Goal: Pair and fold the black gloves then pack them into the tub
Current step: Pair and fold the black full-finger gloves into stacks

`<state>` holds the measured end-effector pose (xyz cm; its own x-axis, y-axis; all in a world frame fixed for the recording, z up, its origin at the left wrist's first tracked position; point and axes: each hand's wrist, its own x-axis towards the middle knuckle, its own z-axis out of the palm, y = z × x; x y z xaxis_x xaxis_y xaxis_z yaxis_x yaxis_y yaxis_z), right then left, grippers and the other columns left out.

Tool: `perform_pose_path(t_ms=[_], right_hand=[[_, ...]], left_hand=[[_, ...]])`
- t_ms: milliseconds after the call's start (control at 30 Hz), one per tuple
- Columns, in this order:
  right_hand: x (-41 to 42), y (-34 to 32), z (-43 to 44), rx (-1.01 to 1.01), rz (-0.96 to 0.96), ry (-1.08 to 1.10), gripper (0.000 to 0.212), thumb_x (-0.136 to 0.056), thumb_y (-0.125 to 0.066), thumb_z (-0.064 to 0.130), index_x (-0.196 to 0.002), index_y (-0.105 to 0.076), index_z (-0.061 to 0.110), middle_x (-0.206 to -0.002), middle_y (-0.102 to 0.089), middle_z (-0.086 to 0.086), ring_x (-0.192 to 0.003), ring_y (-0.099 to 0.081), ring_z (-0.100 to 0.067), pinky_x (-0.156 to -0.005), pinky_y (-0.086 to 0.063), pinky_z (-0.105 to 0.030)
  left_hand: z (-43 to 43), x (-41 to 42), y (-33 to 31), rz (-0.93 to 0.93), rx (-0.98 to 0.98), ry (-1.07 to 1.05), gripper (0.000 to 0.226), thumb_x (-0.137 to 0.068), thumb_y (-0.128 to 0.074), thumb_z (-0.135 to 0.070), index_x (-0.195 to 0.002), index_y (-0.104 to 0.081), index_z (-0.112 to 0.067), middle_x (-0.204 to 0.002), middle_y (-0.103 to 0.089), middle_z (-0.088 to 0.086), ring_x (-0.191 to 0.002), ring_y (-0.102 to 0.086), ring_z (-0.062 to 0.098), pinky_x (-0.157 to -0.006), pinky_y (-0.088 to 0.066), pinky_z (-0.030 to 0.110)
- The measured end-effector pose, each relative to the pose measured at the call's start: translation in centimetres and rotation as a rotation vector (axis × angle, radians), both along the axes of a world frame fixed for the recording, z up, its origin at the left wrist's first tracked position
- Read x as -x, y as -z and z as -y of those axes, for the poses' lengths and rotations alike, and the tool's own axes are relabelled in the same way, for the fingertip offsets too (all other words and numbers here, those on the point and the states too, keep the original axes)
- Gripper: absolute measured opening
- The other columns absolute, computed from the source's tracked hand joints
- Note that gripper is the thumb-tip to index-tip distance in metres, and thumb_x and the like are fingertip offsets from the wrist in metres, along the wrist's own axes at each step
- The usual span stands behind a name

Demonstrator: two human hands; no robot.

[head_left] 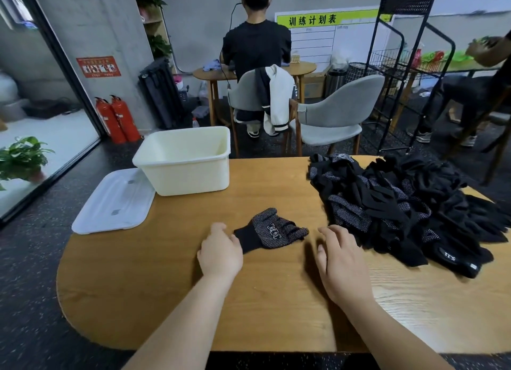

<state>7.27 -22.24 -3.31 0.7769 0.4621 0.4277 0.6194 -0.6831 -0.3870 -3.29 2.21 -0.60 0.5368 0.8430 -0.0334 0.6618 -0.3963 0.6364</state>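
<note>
**Appearance, left to right**
- Lid (113, 200): white, flat, rounded corners; at the left end of the desk (166, 286), partly overhanging the edge.
- Tub (185, 159): cream plastic, rectangular, open-topped, nothing visible inside; just right of the lid, at the far edge.
- Single glove (272, 231): black knit, palm side up, covered in white grip dots, with a white framed logo on the palm and a plain black cuff; flat on the desk centre, nearer than the tub.
- Pile of gloves (401, 203): loose black heap, some dotted palms up, some plain backs, a few cuffs with white lettering.

**Edges and open room**
- Desk: wood, rounded at the left end.
- Bare wood between tub and single glove, and from both hands to the near edge.
- Right part covered by the pile up to the far edge and out of view at the right.

**Orientation**
- Tub: long axis crosswise, along the far edge.
- Single glove: long axis crosswise, cuff to the left, fingertips to the right and angled slightly away.

**Hands**
- Left hand (221, 252): against the cuff of the single glove; fingertips hidden behind the back of the hand, so grip cannot be told.
- Right hand (341, 261): between single glove and pile, clear of the glove's fingertips; fingers spread and relaxed, holding nothing.
</note>
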Motion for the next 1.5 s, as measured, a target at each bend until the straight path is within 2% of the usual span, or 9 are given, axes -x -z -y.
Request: perform_pose_path(t_ms=[167,267,367,467,600,767,933,1133,1500], right_hand=[[-0.3,0.3,-0.1,0.015,0.014,0.007,0.046,-0.099,-0.042,0.036,-0.133,-0.062,0.012,-0.135,-0.053,-0.006,-0.112,-0.054,-0.027,-0.088,-0.051,-0.044],[-0.4,0.5,-0.1,0.024,0.030,0.000,0.043,-0.099,-0.044,0.035,-0.129,-0.063,0.012,-0.132,-0.054,-0.006,-0.109,-0.054,-0.027,-0.086,-0.051,-0.043],[-0.3,0.5,-0.2,0.034,0.069,0.008,0.037,-0.098,-0.047,0.034,-0.124,-0.065,0.014,-0.129,-0.056,-0.005,-0.107,-0.055,-0.027,-0.085,-0.048,-0.041],[-0.2,0.2,-0.1,0.055,0.113,-0.050,0.037,-0.097,-0.050,0.034,-0.127,-0.065,0.017,-0.131,-0.058,-0.001,-0.111,-0.055,-0.027,-0.089,-0.046,-0.039],[-0.2,0.4,-0.2,0.179,0.121,-0.227,0.044,-0.099,-0.047,0.040,-0.139,-0.064,0.030,-0.146,-0.058,0.011,-0.132,-0.051,-0.019,-0.103,-0.045,-0.039],[-0.6,0.9,-0.5,0.250,0.080,-0.127,0.050,-0.104,-0.038,0.045,-0.145,-0.061,0.027,-0.158,-0.051,0.006,-0.150,-0.040,-0.022,-0.123,-0.030,-0.045],[-0.2,0.5,-0.3,0.207,0.093,-0.145,0.045,-0.104,-0.039,0.042,-0.133,-0.069,0.026,-0.145,-0.062,0.006,-0.138,-0.052,-0.022,-0.114,-0.039,-0.041],[-0.3,0.6,-0.3,0.188,0.104,-0.033,0.047,-0.105,-0.038,0.041,-0.136,-0.064,0.019,-0.153,-0.054,-0.006,-0.147,-0.041,-0.029,-0.122,-0.030,-0.047],[-0.2,-0.3,-0.1,0.152,0.184,0.248,0.053,-0.101,-0.046,0.035,-0.144,-0.058,0.008,-0.170,-0.028,-0.017,-0.159,-0.020,-0.036,-0.128,-0.018,-0.054]], left_hand=[[0.5,1.4,1.7,0.025,-0.545,0.375,0.046,-0.093,-0.067,-0.013,-0.138,-0.060,-0.022,-0.138,-0.055,-0.003,-0.127,-0.051,0.022,-0.101,-0.049,0.040],[0.7,1.9,2.3,0.054,-0.602,0.683,0.030,-0.098,-0.060,-0.024,-0.126,-0.071,-0.025,-0.132,-0.062,-0.010,-0.124,-0.056,0.017,-0.104,-0.045,0.037],[2.4,2.5,2.3,0.122,-0.646,0.805,0.028,-0.102,-0.054,-0.042,-0.115,-0.074,-0.029,-0.112,-0.061,-0.013,-0.103,-0.055,0.017,-0.088,-0.045,0.038],[4.3,2.6,2.4,0.221,-0.658,0.911,0.026,-0.103,-0.058,-0.042,-0.116,-0.073,-0.025,-0.106,-0.058,-0.009,-0.100,-0.054,0.019,-0.087,-0.044,0.039],[5.1,2.9,2.5,0.216,-0.511,0.942,0.034,-0.105,-0.054,-0.045,-0.124,-0.068,-0.021,-0.119,-0.054,-0.006,-0.113,-0.053,0.019,-0.095,-0.048,0.038],[4.9,3.3,2.7,0.217,-0.425,0.929,0.035,-0.108,-0.050,-0.042,-0.129,-0.067,-0.019,-0.132,-0.053,-0.011,-0.127,-0.049,0.011,-0.099,-0.050,0.036],[5.0,3.1,2.8,0.169,-0.528,0.937,0.031,-0.107,-0.050,-0.041,-0.124,-0.070,-0.024,-0.130,-0.056,-0.013,-0.125,-0.050,0.013,-0.100,-0.043,0.037],[5.3,3.2,2.2,0.065,-0.555,0.890,0.045,-0.109,-0.040,-0.051,-0.139,-0.065,-0.028,-0.137,-0.052,-0.012,-0.131,-0.044,0.013,-0.110,-0.037,0.036],[5.1,2.6,1.9,-0.139,-0.597,0.959,0.062,-0.111,-0.016,-0.063,-0.166,-0.028,-0.036,-0.174,-0.018,-0.015,-0.161,0.001,0.008,-0.132,-0.003,0.041]])
